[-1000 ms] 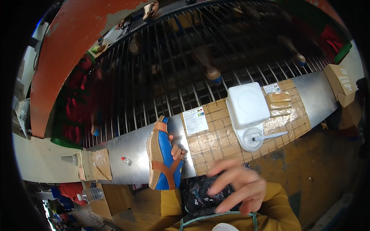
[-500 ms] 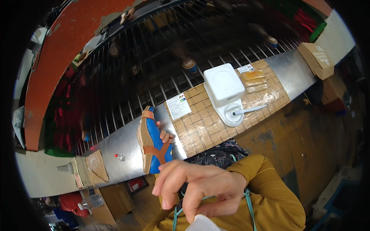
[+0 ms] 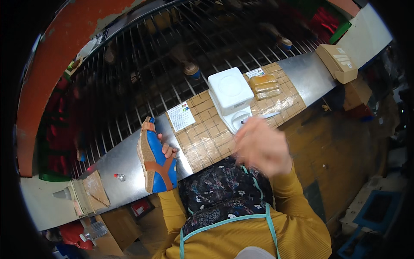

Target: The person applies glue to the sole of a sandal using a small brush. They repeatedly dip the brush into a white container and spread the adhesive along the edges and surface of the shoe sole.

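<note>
A blue wedge sandal (image 3: 157, 157) with tan straps and a cork-coloured sole stands on edge at centre left of the frame, on the metal bench (image 3: 116, 157). The left hand (image 3: 166, 152) grips it from behind; its fingers (image 3: 165, 150) curl around the right edge of the sandal. The right hand (image 3: 261, 146), blurred, hovers at centre over the taped cardboard mat (image 3: 207, 136), fingers loosely together near a white box-shaped dispenser (image 3: 231, 97); what they pinch cannot be told. A white rectangular label (image 3: 181, 116) lies on the mat's upper left corner. A brown carton (image 3: 337, 63) sits on the bench at upper right.
</note>
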### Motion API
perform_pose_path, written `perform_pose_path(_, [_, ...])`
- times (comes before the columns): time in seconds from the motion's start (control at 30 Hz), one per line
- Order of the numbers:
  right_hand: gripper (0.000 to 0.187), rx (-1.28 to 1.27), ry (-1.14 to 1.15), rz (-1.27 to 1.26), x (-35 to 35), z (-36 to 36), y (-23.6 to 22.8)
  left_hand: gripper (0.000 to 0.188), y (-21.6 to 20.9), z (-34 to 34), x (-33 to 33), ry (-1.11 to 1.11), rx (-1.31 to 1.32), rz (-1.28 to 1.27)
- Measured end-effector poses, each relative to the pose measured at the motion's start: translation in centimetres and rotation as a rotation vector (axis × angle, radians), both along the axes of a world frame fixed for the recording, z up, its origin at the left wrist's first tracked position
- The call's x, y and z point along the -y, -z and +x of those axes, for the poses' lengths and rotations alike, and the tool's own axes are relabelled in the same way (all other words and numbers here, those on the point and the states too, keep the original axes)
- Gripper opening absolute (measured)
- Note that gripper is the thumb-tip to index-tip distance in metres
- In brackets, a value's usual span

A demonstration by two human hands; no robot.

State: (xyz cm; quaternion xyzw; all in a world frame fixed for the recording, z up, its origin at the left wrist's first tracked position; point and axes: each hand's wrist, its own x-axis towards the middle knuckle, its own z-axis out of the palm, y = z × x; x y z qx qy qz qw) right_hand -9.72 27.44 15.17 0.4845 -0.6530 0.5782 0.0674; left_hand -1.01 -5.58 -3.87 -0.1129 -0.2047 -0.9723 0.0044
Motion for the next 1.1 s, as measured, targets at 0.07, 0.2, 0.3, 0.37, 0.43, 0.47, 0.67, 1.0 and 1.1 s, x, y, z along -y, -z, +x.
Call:
perform_pose_path(0.07, [0.011, -0.071, 0.562, 0.331, -3.2, -3.3, 5.2, 0.073, -0.6, -0.2, -0.2, -0.004, 0.004, -0.024])
perform_pose_path(0.2, [0.013, -0.101, 0.726, 0.537, -6.9, -6.3, 13.3, 0.074, -0.3, -0.2, 0.2, -0.020, -0.007, -0.078])
perform_pose_path(0.3, [0.013, -0.144, 0.605, 0.519, -7.9, -6.7, 14.2, 0.075, -0.5, -0.5, -0.4, -0.014, -0.039, -0.051])
perform_pose_path(0.37, [0.013, -0.135, 0.542, 0.538, -8.4, -6.8, 14.3, 0.075, -0.4, -0.3, -0.8, -0.064, -0.018, -0.055])
perform_pose_path(0.43, [0.013, -0.061, 0.529, 0.603, -7.9, -5.9, 13.3, 0.078, -0.8, -0.2, -1.1, -0.101, -0.031, -0.076])
perform_pose_path(0.47, [0.012, -0.152, 0.531, 0.653, -7.8, -5.9, 12.6, 0.079, -0.7, 0.0, -1.1, -0.101, -0.041, -0.083])
perform_pose_path(0.67, [0.009, -0.590, 0.702, 0.805, -6.0, -5.8, 8.1, 0.086, -0.8, 0.1, -0.9, -0.061, -0.015, -0.080])
perform_pose_path(1.0, [0.008, -0.413, 0.912, 0.616, -7.8, -2.8, 6.9, 0.092, -10.0, 4.3, -0.2, 0.025, 0.152, 0.011])
perform_pose_path(1.1, [0.008, -0.354, 0.827, 0.680, -7.1, -3.3, 9.0, 0.089, -12.0, 3.9, -1.0, 0.031, -0.151, 0.276])
